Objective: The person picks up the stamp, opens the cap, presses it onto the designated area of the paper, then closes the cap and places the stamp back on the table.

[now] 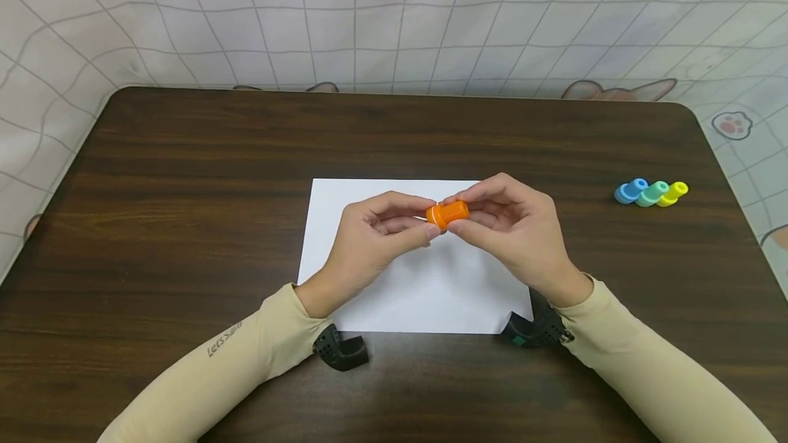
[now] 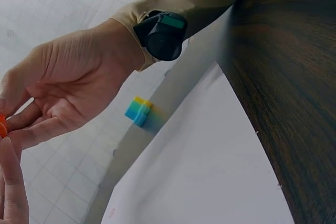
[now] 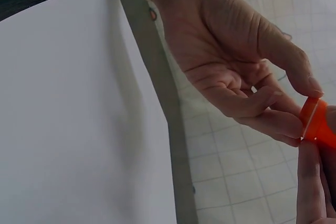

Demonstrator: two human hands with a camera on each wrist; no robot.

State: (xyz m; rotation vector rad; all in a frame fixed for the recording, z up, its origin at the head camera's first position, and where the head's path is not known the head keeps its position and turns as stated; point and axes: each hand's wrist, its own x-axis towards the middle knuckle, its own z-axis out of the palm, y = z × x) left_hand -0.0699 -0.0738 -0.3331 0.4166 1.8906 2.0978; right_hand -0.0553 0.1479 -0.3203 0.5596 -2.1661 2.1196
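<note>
Above a sheet of white paper [image 1: 394, 292], both hands hold one small orange plastic cylinder [image 1: 449, 212], tilted in the air. It has a wider left end with a thin white line around it. My left hand [image 1: 377, 232] pinches that wider end between thumb and fingers. The narrower end is pinched by my right hand [image 1: 516, 230]. In the left wrist view the right hand [image 2: 79, 74] shows its palm side, and only an edge of the orange cylinder [image 2: 2, 127] appears. From the right wrist, the left hand [image 3: 226, 51] is seen touching the orange cylinder [image 3: 313, 121].
Three similar pieces, blue [image 1: 631, 191], green [image 1: 653, 194] and yellow [image 1: 673, 194], stand side by side on the right of the dark wooden table [image 1: 185, 224]. A white grid-patterned cloth [image 1: 382, 19] hangs behind the table. Each wrist wears a black camera [image 1: 340, 351].
</note>
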